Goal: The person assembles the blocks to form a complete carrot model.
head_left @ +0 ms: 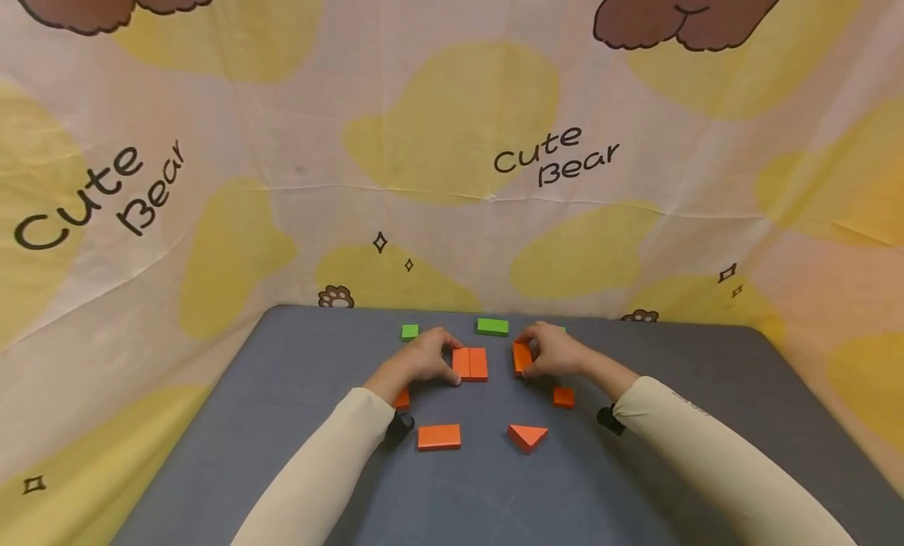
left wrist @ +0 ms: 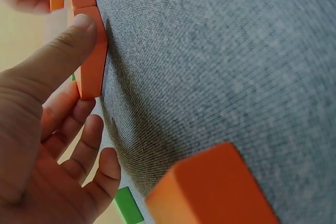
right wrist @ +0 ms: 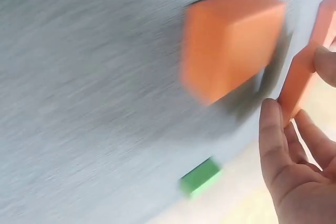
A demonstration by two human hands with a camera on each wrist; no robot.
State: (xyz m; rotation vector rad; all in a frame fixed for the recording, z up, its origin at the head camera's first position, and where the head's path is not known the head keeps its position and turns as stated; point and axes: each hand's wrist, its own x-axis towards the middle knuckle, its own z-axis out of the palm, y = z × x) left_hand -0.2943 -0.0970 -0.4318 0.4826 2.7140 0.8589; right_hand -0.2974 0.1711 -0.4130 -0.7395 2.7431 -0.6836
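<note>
While left hand (head_left: 427,356) and right hand (head_left: 558,351) each pinch an orange block (head_left: 461,364), a third block (head_left: 479,364) lies between them.

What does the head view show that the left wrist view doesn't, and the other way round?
Only the head view shows the triangular orange block and the "Cute Bear" lettering printed on the cloth.

Only the left wrist view shows the ring and little fingers of the left hand, apart from the paired orange blocks.

Both show the left hand at that pair, the right hand holding an orange block, and the blue-grey tabletop.
</note>
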